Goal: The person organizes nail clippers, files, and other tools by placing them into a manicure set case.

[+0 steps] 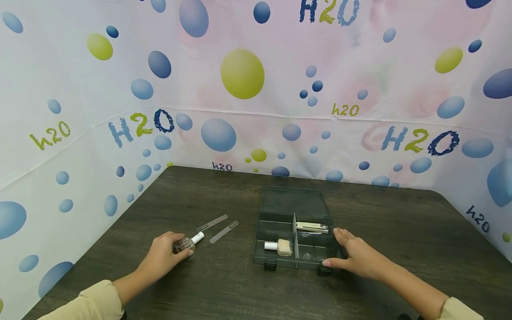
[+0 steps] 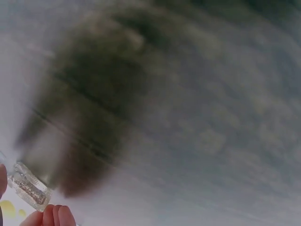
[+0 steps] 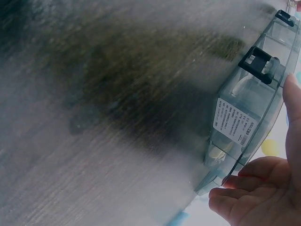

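Note:
My left hand [image 1: 166, 250] pinches a clear nail polish bottle [image 1: 185, 245] with glitter inside. Its white cap points up and to the right. In the left wrist view, fingertips hold the bottle [image 2: 29, 186] at its sides. My right hand [image 1: 362, 255] grips the right side of a see-through plastic compartment box [image 1: 276, 261], thumb at the front corner and fingers along the side. The right wrist view shows this hand [image 3: 263, 193] against the box wall. Inside the open box lie a beige nail polish bottle [image 1: 284, 247], a nail clipper [image 1: 312, 227] and thin metal pieces.
Two nail files [image 1: 224, 232] lie on the dark wooden table [image 1: 216, 284] between the left hand and the box. The box's lid [image 1: 294, 201] lies folded back. A patterned curtain [image 1: 280, 89] hangs along the back and sides.

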The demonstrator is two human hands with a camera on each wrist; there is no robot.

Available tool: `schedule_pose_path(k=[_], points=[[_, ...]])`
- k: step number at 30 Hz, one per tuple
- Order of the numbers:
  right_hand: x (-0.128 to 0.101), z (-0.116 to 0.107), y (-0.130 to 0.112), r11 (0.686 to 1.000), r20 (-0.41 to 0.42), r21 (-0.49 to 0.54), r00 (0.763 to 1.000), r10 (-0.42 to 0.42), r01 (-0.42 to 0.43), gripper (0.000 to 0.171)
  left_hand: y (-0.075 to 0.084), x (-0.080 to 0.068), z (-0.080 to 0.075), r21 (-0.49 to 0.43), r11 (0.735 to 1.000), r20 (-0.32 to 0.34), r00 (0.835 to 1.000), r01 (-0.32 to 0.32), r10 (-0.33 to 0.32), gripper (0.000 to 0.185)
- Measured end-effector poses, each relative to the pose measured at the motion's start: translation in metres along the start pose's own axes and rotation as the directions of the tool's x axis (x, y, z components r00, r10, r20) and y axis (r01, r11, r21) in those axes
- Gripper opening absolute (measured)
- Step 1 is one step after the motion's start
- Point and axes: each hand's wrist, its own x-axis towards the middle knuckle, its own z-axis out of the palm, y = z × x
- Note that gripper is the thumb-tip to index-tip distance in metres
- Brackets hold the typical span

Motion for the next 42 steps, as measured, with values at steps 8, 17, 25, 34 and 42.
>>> schedule_pose_path(k=[8, 17, 25, 34, 42], points=[[-0.001, 0.0, -0.001, 1.0, 0.002, 0.003, 1.0, -0.003, 0.003, 0.101, 0.002, 0.002, -0.002, -0.018, 0.996, 0.054, 0.995, 0.085, -0.084, 0.032], [-0.001, -0.001, -0.002, 1.0, -0.004, 0.003, 1.0, 0.0, 0.0, 0.101, 0.005, 0.005, -0.007, -0.033, 0.995, 0.062, 0.994, 0.095, -0.093, 0.034], [-0.002, -0.001, -0.002, 1.0, -0.007, 0.017, 1.0, -0.002, 0.002, 0.102, 0.013, 0.006, -0.008, -0.076, 0.997, -0.004, 1.0, 0.024, -0.024, 0.034], [-0.002, 0.0, -0.003, 1.0, -0.006, 0.013, 1.0, 0.003, -0.003, 0.101, 0.031, 0.007, -0.009, -0.148, 0.986, -0.061, 0.996, -0.072, 0.064, 0.033], [-0.002, 0.0, -0.003, 1.0, -0.003, 0.02, 1.0, 0.012, -0.012, 0.101, 0.049, 0.01, -0.004, -0.202, 0.97, -0.043, 0.99, -0.139, 0.133, 0.031]])
